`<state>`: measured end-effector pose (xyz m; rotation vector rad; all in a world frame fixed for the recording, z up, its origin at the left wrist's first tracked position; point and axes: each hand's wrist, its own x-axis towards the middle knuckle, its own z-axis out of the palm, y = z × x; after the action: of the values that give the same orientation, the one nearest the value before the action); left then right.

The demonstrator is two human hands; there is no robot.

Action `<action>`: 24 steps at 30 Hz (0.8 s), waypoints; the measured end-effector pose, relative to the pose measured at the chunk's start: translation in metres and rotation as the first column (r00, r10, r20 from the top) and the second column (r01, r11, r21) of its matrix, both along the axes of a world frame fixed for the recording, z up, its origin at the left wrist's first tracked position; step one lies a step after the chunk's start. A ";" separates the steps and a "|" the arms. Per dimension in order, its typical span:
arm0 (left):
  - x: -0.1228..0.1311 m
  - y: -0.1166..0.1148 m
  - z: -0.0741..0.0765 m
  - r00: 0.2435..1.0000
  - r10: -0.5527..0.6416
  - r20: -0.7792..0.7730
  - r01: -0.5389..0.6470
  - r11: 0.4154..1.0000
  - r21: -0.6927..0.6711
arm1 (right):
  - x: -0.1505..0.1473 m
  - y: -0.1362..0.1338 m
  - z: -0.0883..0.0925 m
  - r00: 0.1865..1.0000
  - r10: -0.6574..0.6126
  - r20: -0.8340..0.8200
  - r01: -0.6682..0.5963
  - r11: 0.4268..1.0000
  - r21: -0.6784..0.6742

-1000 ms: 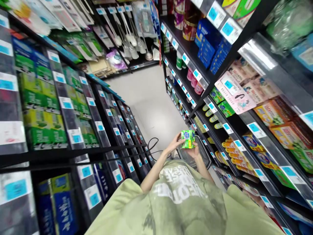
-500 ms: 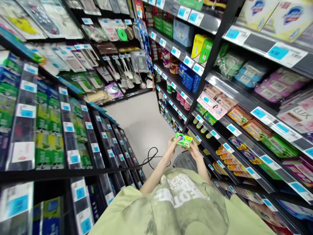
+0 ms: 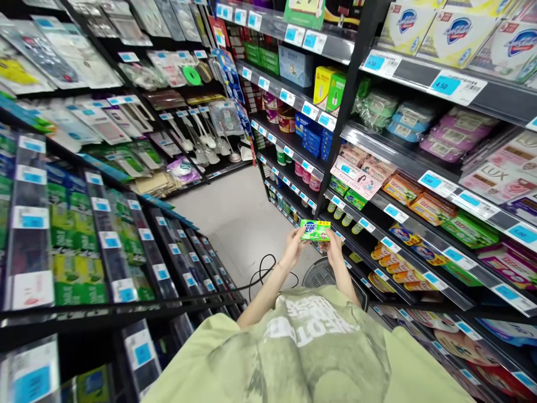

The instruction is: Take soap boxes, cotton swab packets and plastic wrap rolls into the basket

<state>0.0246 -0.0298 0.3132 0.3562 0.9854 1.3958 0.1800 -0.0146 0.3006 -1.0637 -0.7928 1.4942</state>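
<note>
A bright green pack of soap (image 3: 315,231) with blue, white and yellow print is held up in front of my chest, its printed face toward me. My left hand (image 3: 294,243) grips its left end. My right hand (image 3: 334,245) holds the right end, fingers bent round the lower corner. Below my hands a dark grey plastic basket (image 3: 321,273) is on the floor, partly covered by my right forearm and shirt.
Shelves of boxed and wrapped soap (image 3: 436,215) line my right side, close to the right arm. Toothpaste racks (image 3: 75,240) stand at left. Hanging ladles and spoons (image 3: 205,134) are at the aisle's end. A black cable (image 3: 262,274) loops across the floor (image 3: 235,207).
The soap pack has been tilted from slanting to nearly level and raised slightly, both hands still on it. My view has shifted a little to the right.
</note>
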 end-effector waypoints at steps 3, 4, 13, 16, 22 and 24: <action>-0.008 0.002 0.001 0.998 -0.061 -0.015 0.062 0.995 0.072 | 0.000 -0.002 0.005 0.999 -0.006 0.048 0.002 0.997 0.077; -0.013 0.003 0.001 0.994 -0.107 -0.038 0.111 0.987 0.120 | 0.002 -0.004 0.007 0.997 -0.005 0.082 -0.006 0.991 0.136; -0.057 0.019 0.013 0.878 -0.076 -0.472 0.382 0.704 0.599 | 0.016 -0.022 0.049 0.826 -0.060 0.560 -0.371 0.690 0.622; -0.057 0.020 0.014 0.873 -0.026 -0.487 0.370 0.686 0.627 | 0.013 -0.025 0.058 0.814 -0.119 0.568 -0.366 0.654 0.662; -0.057 0.011 0.026 0.869 -0.150 -0.471 0.399 0.777 0.487 | 0.015 -0.019 0.052 0.887 -0.004 0.461 -0.242 0.848 0.472; -0.057 0.007 0.034 0.868 -0.209 -0.450 0.395 0.840 0.371 | 0.013 -0.014 0.043 0.963 0.014 0.269 -0.104 0.941 0.322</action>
<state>-0.0327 -0.0231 0.3467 1.1417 0.8583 1.2635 0.1926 -0.0290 0.3431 -0.9954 -1.2289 1.2232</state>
